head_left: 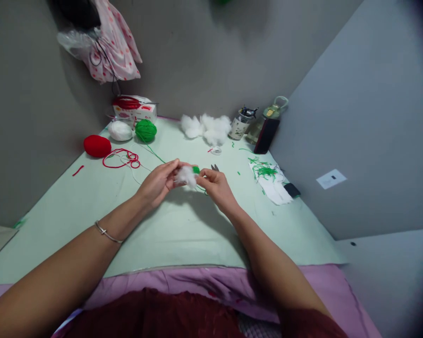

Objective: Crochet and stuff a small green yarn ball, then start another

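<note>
A tuft of white fibre stuffing (186, 177) sits in the fingers of my left hand (161, 180), which are curled around its left side. A small green yarn piece (196, 169) shows between the stuffing and my right hand (215, 186). The thumb and fingers of my right hand pinch at that green piece, whose full shape is hidden. Just beyond the right hand, the dark tips of scissors (215, 167) lie on the table, their handles out of sight. Green yarn hangs below the fingers.
Balls of red (97, 146), white (120, 130) and green yarn (145, 131) lie at the back left. More stuffing (215, 129) sits at the back, near a pen holder (238, 126), a bottle (273, 111) and a leaning phone (267, 136). Green scraps (267, 171) cover a white tissue (278, 193) at right.
</note>
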Tool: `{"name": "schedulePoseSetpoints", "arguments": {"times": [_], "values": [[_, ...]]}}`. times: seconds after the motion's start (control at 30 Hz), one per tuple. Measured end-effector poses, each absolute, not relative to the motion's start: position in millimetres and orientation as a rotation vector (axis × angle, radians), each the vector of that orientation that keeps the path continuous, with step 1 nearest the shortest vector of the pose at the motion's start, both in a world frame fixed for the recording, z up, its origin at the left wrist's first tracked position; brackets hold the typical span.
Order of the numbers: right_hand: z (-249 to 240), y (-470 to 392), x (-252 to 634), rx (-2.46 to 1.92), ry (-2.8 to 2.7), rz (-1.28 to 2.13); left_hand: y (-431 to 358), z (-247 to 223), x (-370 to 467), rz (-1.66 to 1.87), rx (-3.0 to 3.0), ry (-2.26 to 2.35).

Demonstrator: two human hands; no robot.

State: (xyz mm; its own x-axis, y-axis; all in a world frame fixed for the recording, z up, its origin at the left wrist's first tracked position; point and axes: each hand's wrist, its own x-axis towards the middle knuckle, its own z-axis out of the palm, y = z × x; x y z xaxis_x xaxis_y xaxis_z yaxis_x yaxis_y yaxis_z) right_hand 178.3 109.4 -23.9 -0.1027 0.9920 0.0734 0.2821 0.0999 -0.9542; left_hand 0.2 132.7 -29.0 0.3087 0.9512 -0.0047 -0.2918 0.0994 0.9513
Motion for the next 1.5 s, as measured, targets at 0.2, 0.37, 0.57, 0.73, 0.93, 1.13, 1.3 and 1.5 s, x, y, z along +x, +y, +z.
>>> {"name": "schedulePoseSetpoints", "arguments": {"times": [0.2, 0.37, 0.57, 0.73, 0.93, 1.13, 1.3, 1.5], "values": [[-22.1, 107.7, 176.6, -1.277, -1.488, 1.129, 131.4, -28.5, -1.1, 0.995, 1.066, 0.721], [-20.5, 106.4, 176.9, -1.277, -1.514, 1.167, 128.8, -32.4, 3.3, 1.008, 1.116, 0.729], [-17.8, 105.2, 178.4, -1.237, -1.569, 1.240, 124.5, -33.0, 9.2, 1.154, 1.219, 0.789], [-22.5, 107.5, 175.7, -1.275, -1.551, 1.171, 123.3, -34.8, 11.0, 1.208, 1.274, 0.839], [-26.2, 110.2, 173.9, -1.335, -1.523, 1.059, 122.0, -32.8, 9.4, 1.144, 1.277, 0.816], [-20.8, 104.8, 176.0, -1.320, -1.660, 1.068, 126.8, -33.4, 7.8, 1.114, 1.238, 0.828], [-22.1, 92.1, 163.4, -1.333, -1.809, 0.850, 130.0, -42.8, 12.7, 1.208, 1.199, 0.941], [-30.7, 100.9, 159.9, -1.410, -1.768, 0.755, 126.2, -46.3, 21.2, 1.238, 1.098, 0.993]]}}
